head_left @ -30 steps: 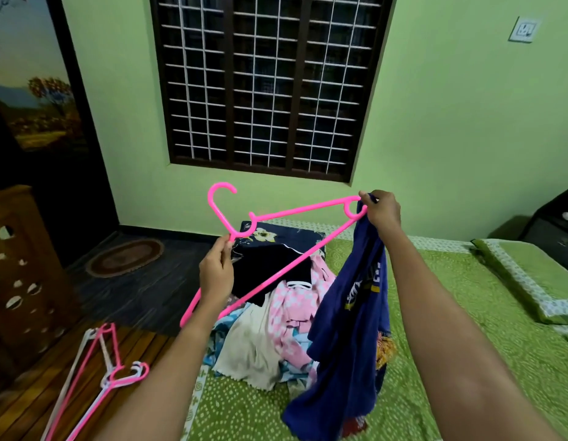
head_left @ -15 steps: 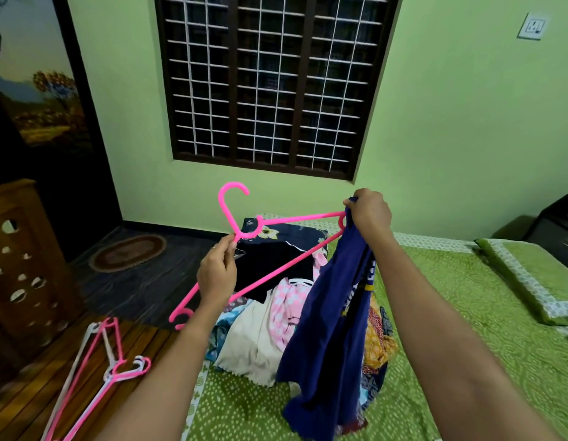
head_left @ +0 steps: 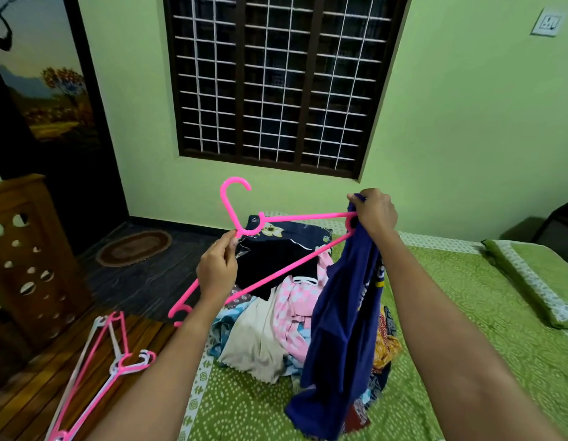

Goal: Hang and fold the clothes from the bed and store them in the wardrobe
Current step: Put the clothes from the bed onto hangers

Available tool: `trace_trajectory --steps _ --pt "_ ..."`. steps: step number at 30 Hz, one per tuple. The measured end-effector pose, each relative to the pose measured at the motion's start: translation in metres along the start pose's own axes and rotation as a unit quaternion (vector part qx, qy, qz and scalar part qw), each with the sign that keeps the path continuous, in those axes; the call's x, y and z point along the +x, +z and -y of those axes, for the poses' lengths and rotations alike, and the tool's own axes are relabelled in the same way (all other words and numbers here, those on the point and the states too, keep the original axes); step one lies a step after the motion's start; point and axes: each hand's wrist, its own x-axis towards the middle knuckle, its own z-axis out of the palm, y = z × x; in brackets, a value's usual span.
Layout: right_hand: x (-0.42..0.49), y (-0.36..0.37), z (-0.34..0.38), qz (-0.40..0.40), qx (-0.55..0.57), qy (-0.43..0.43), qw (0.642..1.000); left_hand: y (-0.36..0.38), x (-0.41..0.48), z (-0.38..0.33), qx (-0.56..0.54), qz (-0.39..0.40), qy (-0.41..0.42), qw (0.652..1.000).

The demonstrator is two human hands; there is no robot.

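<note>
Head view, nearest first: spare hangers [head_left: 117,354] lie on the floor [head_left: 38,393] by the left forearm, likely kept within reach for later garments. On the bed [head_left: 467,313] the shirt [head_left: 340,329] hangs down from the right hand [head_left: 375,211]. Its long axis is close to vertical and its lower edge trails onto the bed beside the pile [head_left: 260,338]. Held high like this, it drops free of the pile, which I judge makes its opening easier to find.

The left hand [head_left: 217,268] pinches the hanger [head_left: 289,263] just under the hook, thumb against fingers, probably to steady it. The right hand's fingers are curled round the shirt's top edge, bunched at the hanger's right tip, apparently to work that tip inside the shirt.

The hanger is in the air above the pile. Its hook points up and its long bar slants from low left to high right. Behind it is a barred window [head_left: 270,84].
</note>
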Motion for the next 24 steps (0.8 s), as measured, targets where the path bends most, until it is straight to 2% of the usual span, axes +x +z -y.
trace_trajectory --steps 6,9,12,15,17,20,24 --pt "-0.007 0.004 0.005 0.094 -0.023 -0.066 0.993 0.006 -0.004 -0.004 0.0 0.008 -0.024 1.0" --pt "-0.016 0.01 0.02 0.143 -0.072 -0.127 0.979 0.013 -0.006 -0.007 0.005 0.019 -0.017 1.0" --pt "-0.038 0.021 0.047 0.148 -0.112 -0.214 0.959 0.025 -0.011 -0.014 0.005 0.018 -0.01 1.0" --pt "-0.053 0.027 0.065 0.114 -0.195 -0.301 0.927 0.03 -0.014 -0.016 0.014 -0.005 -0.006 1.0" --pt "-0.051 0.021 0.07 0.133 -0.187 -0.305 0.924 0.028 -0.013 -0.014 0.002 -0.028 0.0 1.0" --pt "-0.046 0.016 0.068 0.227 -0.117 -0.305 0.917 0.023 -0.01 -0.015 -0.007 -0.035 0.01 0.999" --pt "-0.053 0.022 0.063 0.218 -0.105 -0.332 0.912 0.027 -0.001 -0.015 -0.047 -0.002 0.018 0.999"
